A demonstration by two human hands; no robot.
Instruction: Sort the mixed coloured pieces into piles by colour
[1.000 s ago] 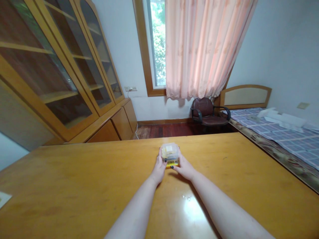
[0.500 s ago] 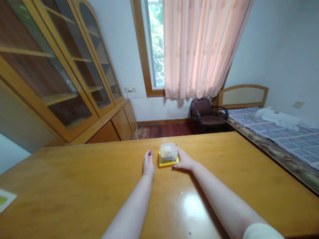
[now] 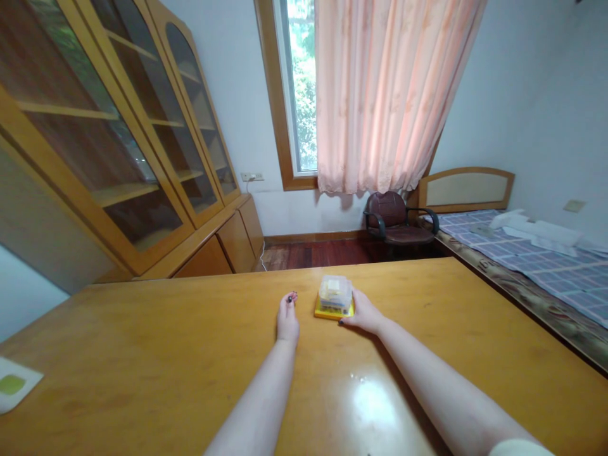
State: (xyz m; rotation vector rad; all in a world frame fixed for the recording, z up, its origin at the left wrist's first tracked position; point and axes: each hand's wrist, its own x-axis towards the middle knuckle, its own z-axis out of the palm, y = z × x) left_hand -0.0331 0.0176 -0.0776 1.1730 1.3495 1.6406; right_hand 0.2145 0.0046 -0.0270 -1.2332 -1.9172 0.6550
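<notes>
While our right hand (image 3: 363, 312) clasps the small clear plastic lidded box (image 3: 335, 292) from its right side, thumb at the near corner and fingers curled round behind, the box sits on its flat yellow base (image 3: 327, 313) near the middle of the glossy honey-coloured wooden table (image 3: 142, 354). We rest our left hand (image 3: 287, 316) flat on the tabletop just left of the box, not touching it, fingers stretched forward and close together, holding nothing. Far to our left, a white paper card with a green spot (image 3: 14, 386) lies at the table's edge.
</notes>
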